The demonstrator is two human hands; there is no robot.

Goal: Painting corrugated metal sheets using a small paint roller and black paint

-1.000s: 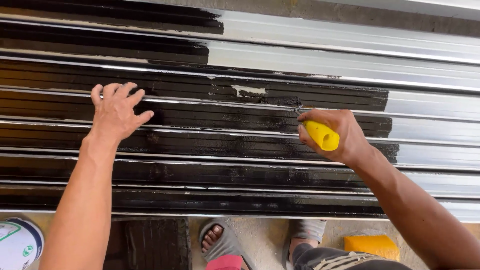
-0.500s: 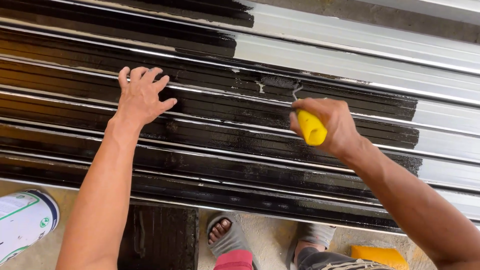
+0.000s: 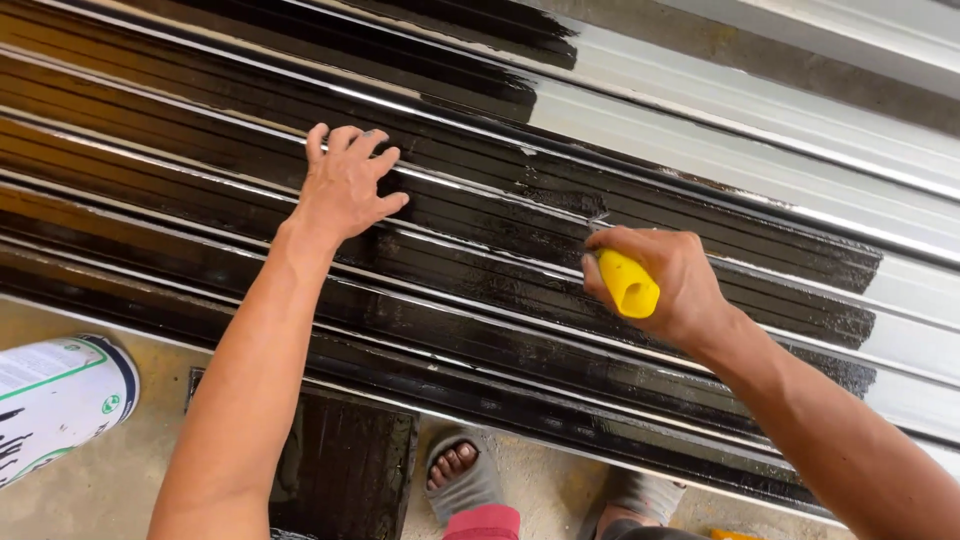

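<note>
Gripping a yellow-handled brush (image 3: 627, 284) in a closed right hand (image 3: 668, 285), with the left hand (image 3: 345, 185) spread flat on wet black-painted metal strips (image 3: 480, 330), risks smudging the paint.

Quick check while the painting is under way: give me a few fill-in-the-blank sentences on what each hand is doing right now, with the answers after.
1. The right hand grips a brush handle whose colour is ____.
2. The left hand lies flat, with fingers spread, on the metal bars, which are coated in wet paint of the colour ____.
3. At the lower left, on the floor, lies a white paint ____.
4. Below the bars, the person's feet wear grey ____.

Missing words: yellow; black; can; sandals
</note>
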